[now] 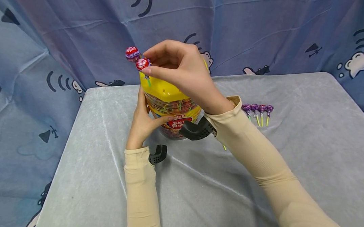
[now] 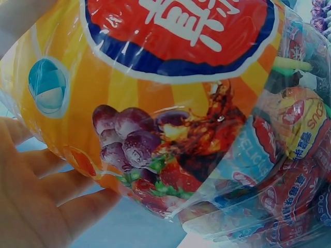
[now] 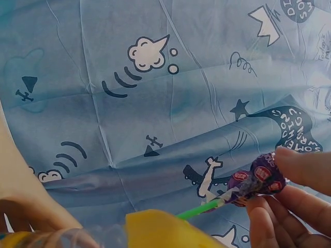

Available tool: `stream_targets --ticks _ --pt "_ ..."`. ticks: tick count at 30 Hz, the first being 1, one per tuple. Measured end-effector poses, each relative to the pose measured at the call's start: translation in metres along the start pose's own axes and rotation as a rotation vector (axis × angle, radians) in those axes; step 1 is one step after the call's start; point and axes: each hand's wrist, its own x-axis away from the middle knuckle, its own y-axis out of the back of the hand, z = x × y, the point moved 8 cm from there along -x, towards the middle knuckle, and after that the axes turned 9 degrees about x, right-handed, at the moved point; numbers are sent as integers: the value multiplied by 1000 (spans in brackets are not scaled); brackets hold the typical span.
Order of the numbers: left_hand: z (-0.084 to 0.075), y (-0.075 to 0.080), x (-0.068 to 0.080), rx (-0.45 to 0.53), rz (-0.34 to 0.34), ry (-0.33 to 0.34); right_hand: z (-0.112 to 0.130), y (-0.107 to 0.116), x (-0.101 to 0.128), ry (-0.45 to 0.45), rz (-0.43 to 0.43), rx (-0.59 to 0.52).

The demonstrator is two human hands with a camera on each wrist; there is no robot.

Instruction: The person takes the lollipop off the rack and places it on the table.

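A clear plastic jar (image 1: 177, 108) with a yellow top (image 1: 161, 89) stands on the table, full of wrapped candies (image 2: 295, 196). My left hand (image 1: 142, 123) grips its left side, thumb across the front. In the left wrist view, the fingers lie along the jar's printed label (image 2: 145, 88). Above the jar top, my right hand (image 1: 180, 64) pinches a red-and-purple wrapped lollipop (image 1: 143, 64) by its head. Its green stick (image 3: 199, 211) points down toward the yellow top. A second lollipop (image 1: 132, 54) shows just behind it; what supports it is hidden.
Several purple-wrapped lollipops (image 1: 262, 109) lie in a row on the grey cloth-covered table (image 1: 308, 148), right of the jar. Another stick (image 1: 224, 147) pokes out beside my right sleeve, its head hidden. A blue patterned curtain (image 1: 257, 29) hangs behind the table.
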Motion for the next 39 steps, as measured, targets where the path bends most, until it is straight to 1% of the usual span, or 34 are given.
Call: stream_targets --ticks 14,21,22,27,34,39 --pt "1 0 0 6 -3 -16 0 -4 -3 21 30 21" --pt "27 5 -9 15 -13 -42 0 -3 -3 21 28 24" --pt "28 5 -9 15 -14 -46 0 -3 -3 21 29 25" --pt "28 5 -9 14 -14 -60 -1 -3 -3 27 32 25" --pt "27 5 -8 13 -17 -51 -1 -4 -3 30 30 17" --pt "30 6 -9 10 -15 -36 -1 -3 -2 33 14 -1"
